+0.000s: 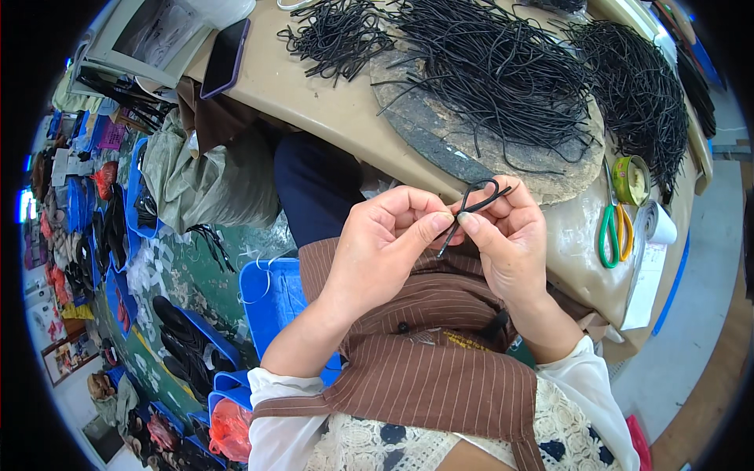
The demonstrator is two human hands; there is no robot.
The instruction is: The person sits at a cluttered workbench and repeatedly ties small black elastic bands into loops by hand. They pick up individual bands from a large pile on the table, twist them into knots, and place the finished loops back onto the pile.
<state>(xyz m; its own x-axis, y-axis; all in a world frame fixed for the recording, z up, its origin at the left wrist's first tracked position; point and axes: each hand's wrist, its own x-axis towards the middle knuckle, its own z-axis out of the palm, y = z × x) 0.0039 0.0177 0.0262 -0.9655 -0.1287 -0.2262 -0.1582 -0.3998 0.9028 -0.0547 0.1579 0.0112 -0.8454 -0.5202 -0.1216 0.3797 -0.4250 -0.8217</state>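
A thin black cord (473,191) is bent into a loop with crossing ends between my two hands, above my lap. My left hand (397,235) pinches it between thumb and fingertips. My right hand (506,231) grips the same cord from the other side, its thumb almost touching the left thumb. One cord end points down below the thumbs; another sticks out past the right fingers. Beyond my hands, a big heap of loose black cords (503,74) lies on a worn round board (400,110) on the table.
The tan table (306,102) also bears a smaller cord pile (338,35), a cord bundle (640,94), a phone (226,59), scissors (611,235), a tape roll (631,180) and a white roll (658,224). A blue bin (275,294) stands left of my lap; several more bins line the floor.
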